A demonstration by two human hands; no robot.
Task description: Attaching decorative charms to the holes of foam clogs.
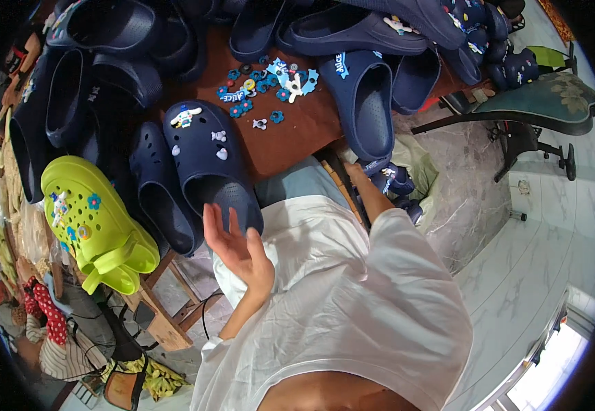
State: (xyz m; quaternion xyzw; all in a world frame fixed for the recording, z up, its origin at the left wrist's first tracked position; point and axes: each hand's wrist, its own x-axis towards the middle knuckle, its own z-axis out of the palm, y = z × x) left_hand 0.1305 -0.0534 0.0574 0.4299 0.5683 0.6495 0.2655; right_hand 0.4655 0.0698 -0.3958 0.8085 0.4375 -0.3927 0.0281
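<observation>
Note the left grip [239,253], a bare hand, by the heel of a navy foam clog with white and lilac charms [205,147]: palm turned up, fingers [211,220] and thumb spread, pinching nothing visible; cannot tell touching from just beside. Find this clog at the near left edge of the reddish-brown bench [290,147], toe away, heel toward the body, probably to present the holed upper within easy reach. Just beside it, see a plain navy foam clog with open holes [152,154], likely set parallel as its mate. Farther left, note a lime-green foam clog with flower and figure charms [99,205], perhaps placed in sight for comparison. Deeper on the bench, see loose blue flower-shaped charms [262,87], apparently spread in one patch for easy picking. Of the right grip [354,169], see little beyond the bench edge; cannot tell spread from closed.
</observation>
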